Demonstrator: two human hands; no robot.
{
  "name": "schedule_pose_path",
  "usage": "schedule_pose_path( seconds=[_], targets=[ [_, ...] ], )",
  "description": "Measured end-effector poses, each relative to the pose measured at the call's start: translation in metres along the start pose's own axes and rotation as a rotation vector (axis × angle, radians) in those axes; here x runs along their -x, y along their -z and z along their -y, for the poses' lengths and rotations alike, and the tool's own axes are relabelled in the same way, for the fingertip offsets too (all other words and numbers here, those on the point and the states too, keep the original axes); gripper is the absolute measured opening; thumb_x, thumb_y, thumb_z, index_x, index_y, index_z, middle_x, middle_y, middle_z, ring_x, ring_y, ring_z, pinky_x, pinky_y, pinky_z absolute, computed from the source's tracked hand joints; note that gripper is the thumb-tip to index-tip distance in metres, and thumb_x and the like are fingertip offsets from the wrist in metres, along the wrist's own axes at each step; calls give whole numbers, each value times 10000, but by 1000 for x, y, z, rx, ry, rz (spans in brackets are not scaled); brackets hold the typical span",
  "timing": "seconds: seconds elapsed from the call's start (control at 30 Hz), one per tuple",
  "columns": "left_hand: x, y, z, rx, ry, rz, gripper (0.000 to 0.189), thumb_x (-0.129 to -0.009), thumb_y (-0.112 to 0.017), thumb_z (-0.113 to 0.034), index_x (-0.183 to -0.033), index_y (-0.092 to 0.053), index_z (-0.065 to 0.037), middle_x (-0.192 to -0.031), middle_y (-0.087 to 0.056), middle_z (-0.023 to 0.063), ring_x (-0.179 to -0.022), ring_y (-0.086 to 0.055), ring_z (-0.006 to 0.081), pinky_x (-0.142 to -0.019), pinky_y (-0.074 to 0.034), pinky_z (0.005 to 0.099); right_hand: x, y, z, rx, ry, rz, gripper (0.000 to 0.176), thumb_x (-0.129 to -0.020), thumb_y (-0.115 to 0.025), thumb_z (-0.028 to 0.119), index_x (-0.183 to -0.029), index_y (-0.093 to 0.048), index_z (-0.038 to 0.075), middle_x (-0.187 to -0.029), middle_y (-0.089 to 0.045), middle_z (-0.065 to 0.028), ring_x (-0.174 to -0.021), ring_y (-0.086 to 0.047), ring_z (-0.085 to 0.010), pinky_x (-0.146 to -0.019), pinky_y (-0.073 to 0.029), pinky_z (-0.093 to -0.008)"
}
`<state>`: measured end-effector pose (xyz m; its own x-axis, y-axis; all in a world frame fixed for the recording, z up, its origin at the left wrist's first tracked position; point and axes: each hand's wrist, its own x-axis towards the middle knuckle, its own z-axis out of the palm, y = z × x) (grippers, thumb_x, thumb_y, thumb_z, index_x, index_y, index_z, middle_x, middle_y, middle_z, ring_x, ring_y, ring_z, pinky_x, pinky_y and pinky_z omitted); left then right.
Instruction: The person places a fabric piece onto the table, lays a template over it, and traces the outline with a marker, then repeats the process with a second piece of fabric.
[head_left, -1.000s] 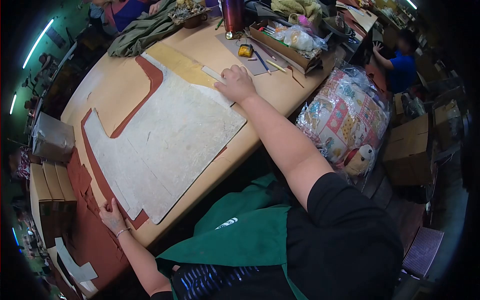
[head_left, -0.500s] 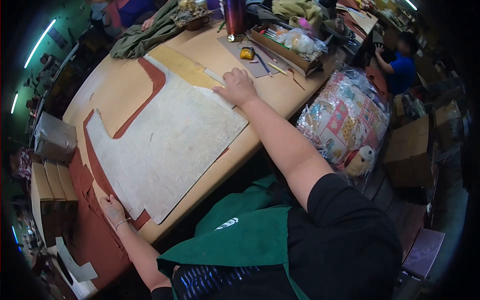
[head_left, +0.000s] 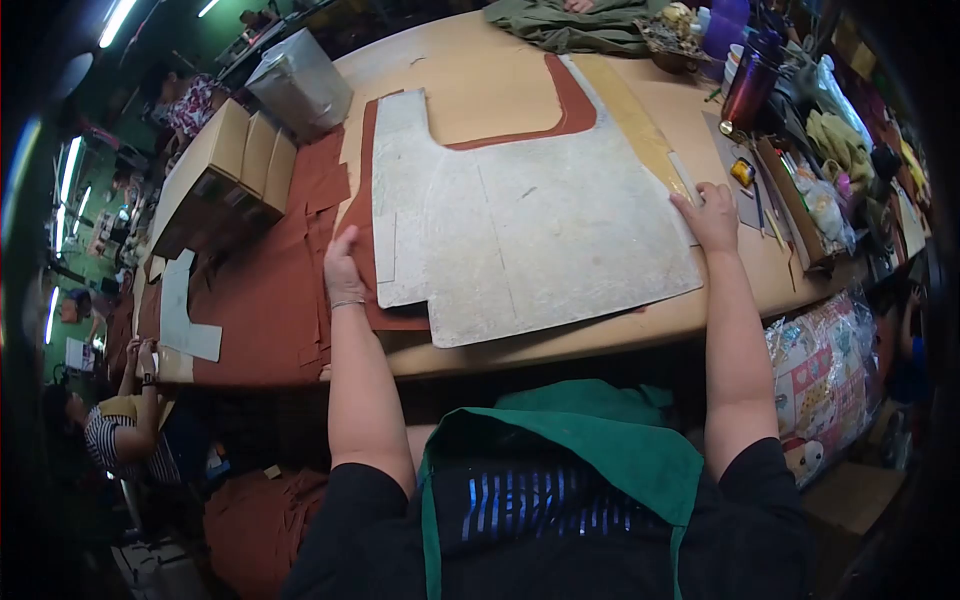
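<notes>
A large grey-white pattern board lies over rust-red fabric on the tan table. My left hand is at the board's left side, on the edge of the red fabric, thumb raised apart from the fingers. At the board's right edge my right hand rests with spread fingers, beside a narrow pale strip and a yellow strip. Neither hand visibly grips anything.
Red fabric layers, a smaller grey pattern piece and cardboard boxes are at left. A tool box, yellow tape measure and red bottle stand right. Co-workers are at far left.
The head view has swung left, showing more red fabric and a person at left. Both hands remain beside the board; my left hand is now further up along its left side.
</notes>
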<state>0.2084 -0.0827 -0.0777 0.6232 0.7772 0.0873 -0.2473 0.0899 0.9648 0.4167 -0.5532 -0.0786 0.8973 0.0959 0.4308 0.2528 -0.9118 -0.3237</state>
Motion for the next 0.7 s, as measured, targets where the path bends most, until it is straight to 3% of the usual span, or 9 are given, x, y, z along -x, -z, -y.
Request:
schedule_pose_path(
  seconds=[0.07, 0.13, 0.2, 0.23, 0.37, 0.53, 0.7],
  targets=[
    [-47, 65, 11, 135, -222, -98, 218, -825, -482, -153, -961, -568, -6, -956, -591, 99, -825, -575, 171, -754, -461, 283, 0, 1, 3, 17, -24, 3, 513, -650, -674, 460, -926, -598, 35, -948, -520, -133, -941, -482, -297, -816, -401, -390],
    [-52, 115, -36, 387, -233, 350, 291, -865, -393, -212, -1022, -537, -14, -1023, -571, 115, -901, -558, 197, -817, -446, 325, 1, 2, 4, 28, -42, 7, 518, -650, -675, 460, -932, -597, 33, -940, -521, -132, -941, -484, -296, -817, -401, -386],
    [-6, 97, -114, 489, -78, 150, 446, -857, -369, -348, -1136, -463, -13, -1132, -485, 156, -1043, -482, 278, -886, -399, 426, 0, 3, 6, 22, -51, 8, 526, -651, -675, 461, -940, -596, 28, -919, -525, -135, -938, -489, -296, -816, -401, -381],
    [4, 107, -140, 507, -73, 68, 447, -857, -369, -345, -1138, -461, -10, -1138, -482, 158, -1045, -481, 280, -886, -397, 426, -1, 3, 6, 28, -45, 23, 528, -650, -677, 459, -943, -596, 27, -914, -528, -139, -935, -491, -300, -814, -403, -379],
    [46, 199, -226, 427, -304, -176, 452, -857, -368, -333, -1148, -452, 2, -1158, -470, 165, -1052, -477, 288, -887, -391, 427, -10, -19, -22, -15, 47, -8, 523, -649, -688, 444, -938, -601, 17, -900, -548, -174, -897, -515, -319, -797, -410, -377],
    [156, 321, -326, 167, -630, -591, 458, -857, -366, -317, -1160, -441, 18, -1184, -454, 175, -1060, -471, 297, -887, -384, 429, -17, -14, -21, 22, 68, 90, 552, -696, -661, 447, -955, -585, -35, -941, -567, -214, -870, -547, -309, -776, -429, -359],
    [311, 404, -358, -130, -762, -1009, 464, -857, -365, -301, -1172, -430, 34, -1209, -439, 185, -1068, -466, 306, -887, -377, 431, -23, -18, -34, 88, 81, 110, 562, -708, -639, 476, -973, -589, -18, -948, -553, -203, -897, -523, -319, -785, -414, -373]
  ],
)
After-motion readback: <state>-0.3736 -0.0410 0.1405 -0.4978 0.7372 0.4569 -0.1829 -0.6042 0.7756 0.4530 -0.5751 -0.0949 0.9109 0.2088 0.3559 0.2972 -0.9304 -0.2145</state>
